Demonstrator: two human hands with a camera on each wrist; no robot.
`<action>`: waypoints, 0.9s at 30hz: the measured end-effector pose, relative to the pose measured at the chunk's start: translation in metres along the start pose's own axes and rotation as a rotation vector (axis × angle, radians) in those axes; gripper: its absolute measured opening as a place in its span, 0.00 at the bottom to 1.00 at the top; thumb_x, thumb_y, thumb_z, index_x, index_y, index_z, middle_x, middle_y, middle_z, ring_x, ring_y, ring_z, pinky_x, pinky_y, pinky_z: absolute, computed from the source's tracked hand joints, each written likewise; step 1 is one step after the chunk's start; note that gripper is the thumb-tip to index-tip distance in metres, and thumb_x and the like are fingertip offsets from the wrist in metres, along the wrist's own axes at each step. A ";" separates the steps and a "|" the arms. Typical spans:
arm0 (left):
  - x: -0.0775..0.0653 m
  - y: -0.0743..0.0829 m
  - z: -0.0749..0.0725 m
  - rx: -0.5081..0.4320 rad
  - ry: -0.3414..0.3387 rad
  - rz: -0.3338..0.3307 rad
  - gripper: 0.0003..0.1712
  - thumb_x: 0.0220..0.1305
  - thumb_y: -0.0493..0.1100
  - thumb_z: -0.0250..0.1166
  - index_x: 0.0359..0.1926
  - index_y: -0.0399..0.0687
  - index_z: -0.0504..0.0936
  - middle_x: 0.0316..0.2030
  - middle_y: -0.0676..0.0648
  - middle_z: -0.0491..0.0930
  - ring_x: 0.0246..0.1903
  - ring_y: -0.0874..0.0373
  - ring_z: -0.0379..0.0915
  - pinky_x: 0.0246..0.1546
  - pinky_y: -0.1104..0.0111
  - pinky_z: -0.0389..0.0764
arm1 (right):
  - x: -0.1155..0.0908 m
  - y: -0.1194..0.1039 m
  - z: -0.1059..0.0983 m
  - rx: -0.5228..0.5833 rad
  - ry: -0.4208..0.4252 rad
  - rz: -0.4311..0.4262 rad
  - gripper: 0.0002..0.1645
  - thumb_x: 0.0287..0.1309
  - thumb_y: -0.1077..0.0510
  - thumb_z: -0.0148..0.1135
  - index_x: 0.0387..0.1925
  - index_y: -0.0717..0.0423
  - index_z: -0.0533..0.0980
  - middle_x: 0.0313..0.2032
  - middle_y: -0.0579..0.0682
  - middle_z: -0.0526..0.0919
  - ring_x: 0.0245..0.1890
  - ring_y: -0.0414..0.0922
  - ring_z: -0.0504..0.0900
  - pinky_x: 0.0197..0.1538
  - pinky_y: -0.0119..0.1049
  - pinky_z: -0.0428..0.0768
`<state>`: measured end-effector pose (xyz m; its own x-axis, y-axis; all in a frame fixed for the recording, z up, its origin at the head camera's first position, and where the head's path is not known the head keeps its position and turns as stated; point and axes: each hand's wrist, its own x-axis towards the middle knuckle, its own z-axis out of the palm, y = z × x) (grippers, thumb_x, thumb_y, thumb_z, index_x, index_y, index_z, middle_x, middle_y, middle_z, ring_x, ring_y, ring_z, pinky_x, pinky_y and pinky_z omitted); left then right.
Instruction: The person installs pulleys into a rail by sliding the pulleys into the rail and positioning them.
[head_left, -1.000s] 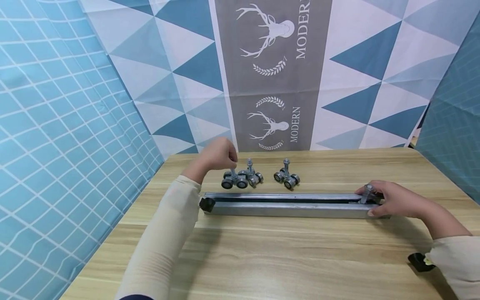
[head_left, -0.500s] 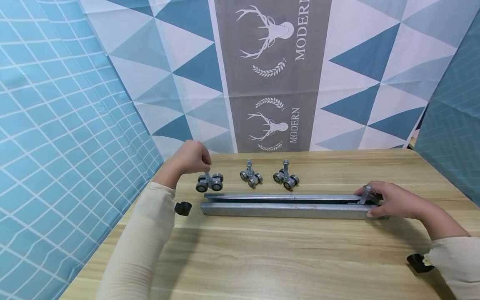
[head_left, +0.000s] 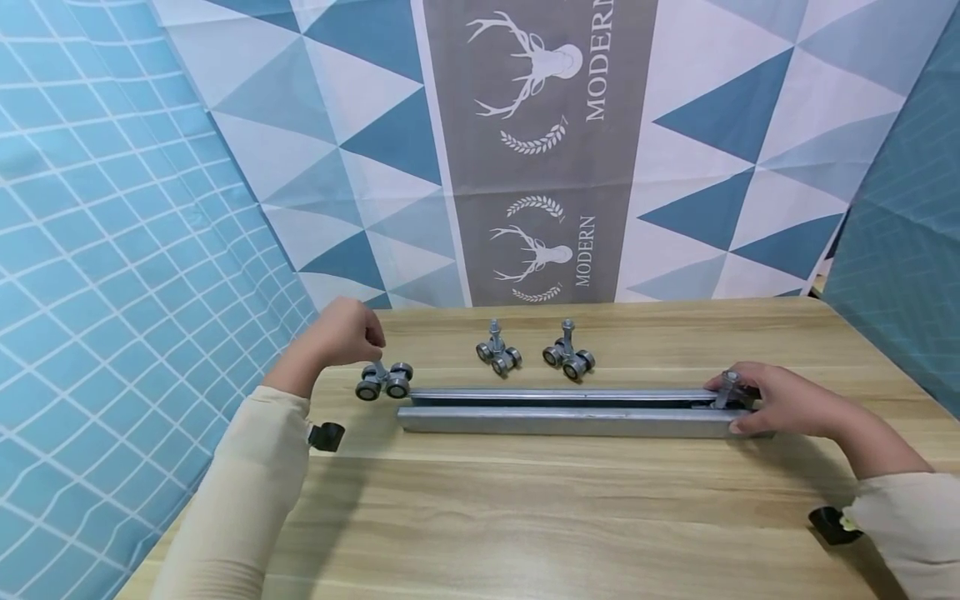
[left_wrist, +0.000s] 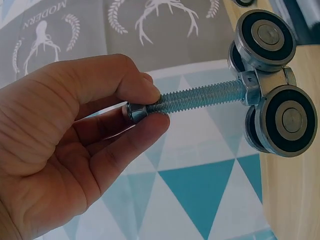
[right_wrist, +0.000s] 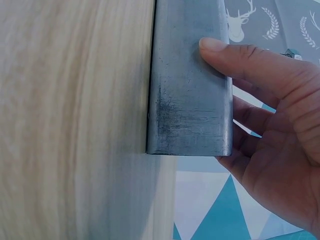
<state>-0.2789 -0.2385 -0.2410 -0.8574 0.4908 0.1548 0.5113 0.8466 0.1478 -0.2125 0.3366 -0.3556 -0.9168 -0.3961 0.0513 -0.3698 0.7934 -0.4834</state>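
Observation:
My left hand (head_left: 339, 335) pinches the threaded bolt (left_wrist: 202, 97) of a roller trolley (head_left: 384, 382) between thumb and fingertips, near the nut at its end. The trolley's black-and-steel wheels (left_wrist: 289, 120) hang below, just off the left end of a metal track (head_left: 555, 422). This long grey channel lies on the table with its slot facing up. At its right end my right hand (head_left: 798, 404) grips the channel, thumb on the near wall and fingers on the far side. Another roller trolley (head_left: 727, 388) sits in the slot there, its bolt upright beside the hand.
Two more roller trolleys, a left one (head_left: 498, 358) and a right one (head_left: 568, 358), stand behind the track with bolts up. The wooden table (head_left: 540, 508) meets a patterned cloth (head_left: 555, 167) at the back. A blue checked cloth (head_left: 135, 275) hangs on the left.
The left hand has carried its trolley leftward, away from the two standing trolleys, and slightly nearer, to beside the track's left end. The right hand keeps its grip on the track.

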 end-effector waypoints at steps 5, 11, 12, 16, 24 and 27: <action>-0.010 -0.006 0.001 -0.003 -0.001 -0.004 0.09 0.47 0.30 0.65 0.19 0.48 0.85 0.17 0.54 0.77 0.16 0.62 0.66 0.23 0.64 0.73 | 0.000 0.000 0.002 0.012 -0.007 -0.005 0.34 0.42 0.55 0.78 0.53 0.60 0.77 0.51 0.58 0.78 0.51 0.55 0.75 0.45 0.46 0.77; -0.017 -0.013 0.008 -0.004 -0.019 -0.002 0.07 0.46 0.30 0.68 0.22 0.47 0.87 0.20 0.54 0.80 0.18 0.61 0.72 0.24 0.63 0.77 | 0.001 0.000 0.002 0.001 0.003 -0.011 0.34 0.42 0.56 0.78 0.53 0.60 0.77 0.51 0.58 0.78 0.51 0.55 0.76 0.44 0.46 0.77; -0.018 -0.014 0.009 -0.008 -0.023 0.001 0.08 0.46 0.30 0.68 0.22 0.47 0.87 0.19 0.54 0.80 0.18 0.61 0.72 0.24 0.63 0.76 | 0.001 0.000 0.002 -0.002 0.005 -0.013 0.34 0.42 0.56 0.78 0.53 0.60 0.77 0.51 0.58 0.78 0.51 0.55 0.76 0.44 0.46 0.77; -0.021 -0.017 0.016 -0.037 -0.037 -0.003 0.08 0.44 0.29 0.68 0.22 0.47 0.87 0.20 0.54 0.80 0.18 0.61 0.72 0.24 0.64 0.76 | 0.000 -0.001 0.001 0.006 0.000 -0.016 0.33 0.43 0.55 0.78 0.53 0.59 0.77 0.51 0.59 0.78 0.52 0.57 0.75 0.43 0.46 0.77; -0.022 -0.016 0.025 0.005 -0.045 -0.003 0.07 0.44 0.31 0.70 0.22 0.49 0.87 0.20 0.56 0.80 0.19 0.63 0.73 0.25 0.64 0.77 | -0.001 -0.001 0.000 0.005 0.001 -0.009 0.32 0.44 0.57 0.77 0.54 0.57 0.77 0.51 0.58 0.77 0.52 0.57 0.75 0.42 0.42 0.78; -0.022 -0.015 0.027 0.028 -0.046 -0.006 0.08 0.43 0.32 0.70 0.22 0.50 0.87 0.20 0.57 0.80 0.19 0.64 0.72 0.25 0.64 0.77 | -0.001 -0.001 0.000 0.003 -0.003 -0.012 0.32 0.44 0.56 0.77 0.53 0.58 0.77 0.51 0.58 0.77 0.52 0.57 0.75 0.42 0.44 0.78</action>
<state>-0.2689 -0.2568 -0.2729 -0.8625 0.4941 0.1092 0.5050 0.8545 0.1215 -0.2112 0.3360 -0.3549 -0.9118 -0.4070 0.0544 -0.3804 0.7874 -0.4851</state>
